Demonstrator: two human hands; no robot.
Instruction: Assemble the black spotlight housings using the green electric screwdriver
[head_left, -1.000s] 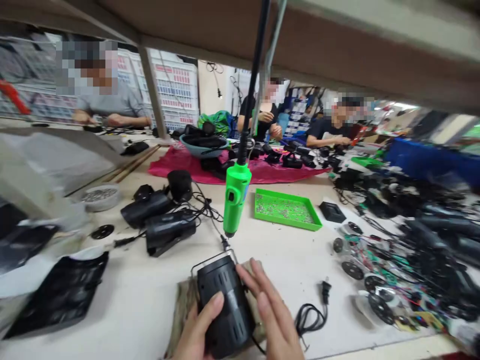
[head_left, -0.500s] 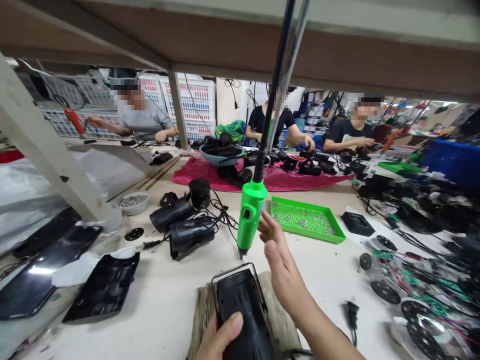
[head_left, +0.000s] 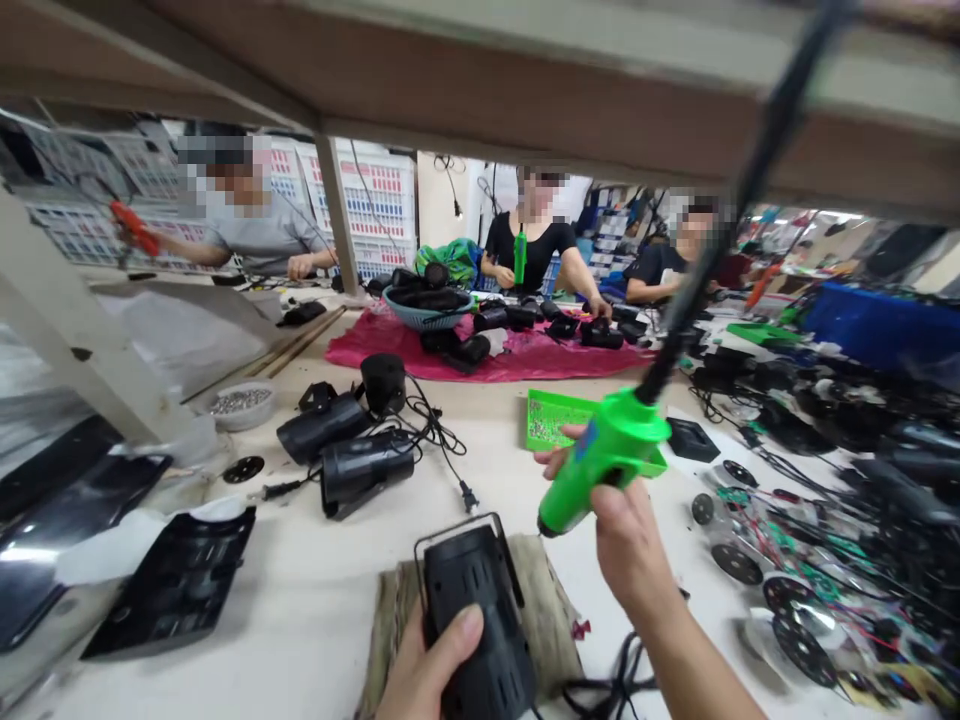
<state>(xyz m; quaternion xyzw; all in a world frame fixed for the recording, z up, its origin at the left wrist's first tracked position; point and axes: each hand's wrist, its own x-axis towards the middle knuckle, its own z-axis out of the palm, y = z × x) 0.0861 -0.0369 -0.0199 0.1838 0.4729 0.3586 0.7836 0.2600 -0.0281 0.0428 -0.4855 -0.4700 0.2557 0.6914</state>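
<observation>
Though slotted, rounded black housing (head_left: 495,615).

Housing (head_left: 476,610) on cloth (head_left: 544,600), shell (head_left: 180,590) to its left. Behind them — lamps (head_left: 367,465), with bowl (head_left: 251,421) left and tray (head_left: 546,398) right. Farther back — basket (head_left: 429,318) on sheet (head_left: 360,345).

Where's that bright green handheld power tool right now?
In the head view, the bright green handheld power tool is in the right hand, partly covering the shallow green tray of screws.
</observation>
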